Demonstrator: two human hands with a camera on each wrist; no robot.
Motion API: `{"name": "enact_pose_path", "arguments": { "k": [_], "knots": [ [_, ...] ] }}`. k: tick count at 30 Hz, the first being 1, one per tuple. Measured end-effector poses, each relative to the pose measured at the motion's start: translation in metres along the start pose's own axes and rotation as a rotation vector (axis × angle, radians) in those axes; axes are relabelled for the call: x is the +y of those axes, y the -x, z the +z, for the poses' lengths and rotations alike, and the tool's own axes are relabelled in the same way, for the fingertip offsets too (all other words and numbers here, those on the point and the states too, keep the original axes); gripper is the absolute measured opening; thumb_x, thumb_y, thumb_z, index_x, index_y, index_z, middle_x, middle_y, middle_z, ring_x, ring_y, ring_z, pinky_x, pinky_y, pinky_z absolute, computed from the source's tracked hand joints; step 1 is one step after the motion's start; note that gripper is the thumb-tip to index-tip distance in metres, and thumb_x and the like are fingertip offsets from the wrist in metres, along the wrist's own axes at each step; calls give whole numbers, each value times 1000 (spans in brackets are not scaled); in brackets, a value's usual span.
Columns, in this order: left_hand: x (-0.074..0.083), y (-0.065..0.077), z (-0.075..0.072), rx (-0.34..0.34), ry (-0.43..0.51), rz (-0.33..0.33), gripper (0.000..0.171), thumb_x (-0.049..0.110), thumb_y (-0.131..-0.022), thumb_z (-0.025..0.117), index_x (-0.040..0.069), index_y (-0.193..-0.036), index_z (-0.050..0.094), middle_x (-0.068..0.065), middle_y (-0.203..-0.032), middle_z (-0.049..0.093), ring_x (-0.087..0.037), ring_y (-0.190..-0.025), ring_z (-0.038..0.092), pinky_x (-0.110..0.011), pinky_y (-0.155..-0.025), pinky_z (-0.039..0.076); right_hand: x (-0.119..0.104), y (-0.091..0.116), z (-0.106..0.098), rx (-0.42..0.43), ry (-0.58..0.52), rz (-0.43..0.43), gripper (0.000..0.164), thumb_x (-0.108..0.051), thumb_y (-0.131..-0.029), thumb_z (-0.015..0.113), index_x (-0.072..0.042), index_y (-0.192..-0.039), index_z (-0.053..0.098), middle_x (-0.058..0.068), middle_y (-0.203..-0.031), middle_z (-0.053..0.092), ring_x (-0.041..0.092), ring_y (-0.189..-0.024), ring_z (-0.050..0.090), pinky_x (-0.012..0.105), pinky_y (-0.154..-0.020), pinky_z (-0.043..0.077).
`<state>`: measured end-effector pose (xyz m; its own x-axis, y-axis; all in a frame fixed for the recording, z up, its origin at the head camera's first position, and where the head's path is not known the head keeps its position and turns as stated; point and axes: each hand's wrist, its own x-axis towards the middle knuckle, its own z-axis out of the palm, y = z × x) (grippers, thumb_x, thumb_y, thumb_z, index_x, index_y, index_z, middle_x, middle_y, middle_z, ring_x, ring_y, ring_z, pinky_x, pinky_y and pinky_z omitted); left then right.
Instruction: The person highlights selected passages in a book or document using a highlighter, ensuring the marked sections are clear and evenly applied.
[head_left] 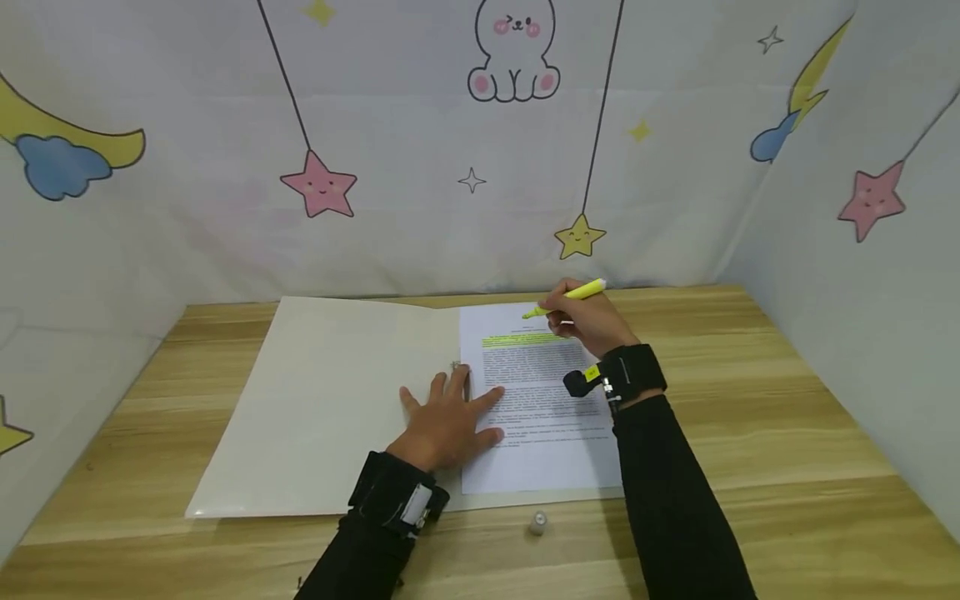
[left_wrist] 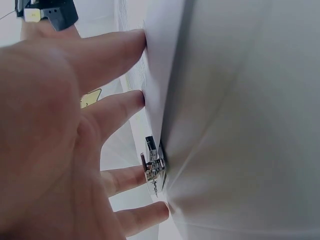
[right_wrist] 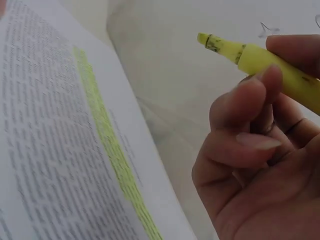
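Observation:
My right hand (head_left: 597, 323) pinches an uncapped yellow highlighter (head_left: 587, 289) above the top of a printed sheet (head_left: 540, 471). In the right wrist view the highlighter's chisel tip (right_wrist: 202, 38) is apart from the paper. A band of yellow marking (head_left: 517, 341) covers the upper lines of text. With its fingers spread, my left hand (head_left: 444, 423) rests across the sheet's left edge and the open white folder (head_left: 322, 408) under it. By those fingers, a metal clip (left_wrist: 154, 165) sits at the folder's fold.
A small greyish cap (head_left: 538, 522) stands on the wooden table (head_left: 757, 467) in front of the folder. White fabric walls (head_left: 420, 242) with printed stars and clouds enclose the table at the back and sides.

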<state>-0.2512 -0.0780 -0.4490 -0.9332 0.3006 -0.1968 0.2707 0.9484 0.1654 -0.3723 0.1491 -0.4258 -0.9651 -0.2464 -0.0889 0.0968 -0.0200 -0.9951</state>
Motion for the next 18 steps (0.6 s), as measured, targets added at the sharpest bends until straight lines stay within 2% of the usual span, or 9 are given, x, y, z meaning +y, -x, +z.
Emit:
{"name": "enact_pose_path", "arguments": {
  "k": [4,8,12,15,18],
  "knots": [
    [-1,1,-1,-7,-13,1,60,56,-92,60,42,-148,43,-15,-160,25,-43,-143,26,-84,-104,17,6,-5,30,-53,157,52,6,-8,-93,68,-7,-88,65,10,-76,66,20,-63,59,28,-56,47],
    [0,0,0,2,-27,-1,60,57,-92,59,42,-148,44,-15,-160,26,-43,-142,28,-83,-104,19,16,-10,46,-21,272,106,5,-12,-91,71,-10,-89,67,21,-81,69,21,-64,64,31,-58,48],
    [-1,0,0,-1,-36,-2,59,57,-92,58,42,-148,43,-15,-160,26,-43,-143,27,-83,-103,20,25,-14,50,28,302,119,6,-11,-90,71,-8,-88,66,18,-76,70,19,-61,63,30,-57,48],
    [-1,-1,1,-7,-34,-2,59,57,-93,58,42,-148,43,-15,-161,25,-43,-143,26,-83,-103,19,30,-15,50,31,309,125,7,-10,-89,71,-7,-88,66,10,-69,68,19,-59,62,28,-55,49],
    [-1,-2,2,-10,-34,-3,59,58,-93,57,42,-148,42,-15,-161,24,-43,-144,26,-83,-104,19,33,-15,50,37,301,130,9,-10,-87,72,-5,-87,65,8,-68,66,20,-59,62,27,-53,51]
  ]
}}
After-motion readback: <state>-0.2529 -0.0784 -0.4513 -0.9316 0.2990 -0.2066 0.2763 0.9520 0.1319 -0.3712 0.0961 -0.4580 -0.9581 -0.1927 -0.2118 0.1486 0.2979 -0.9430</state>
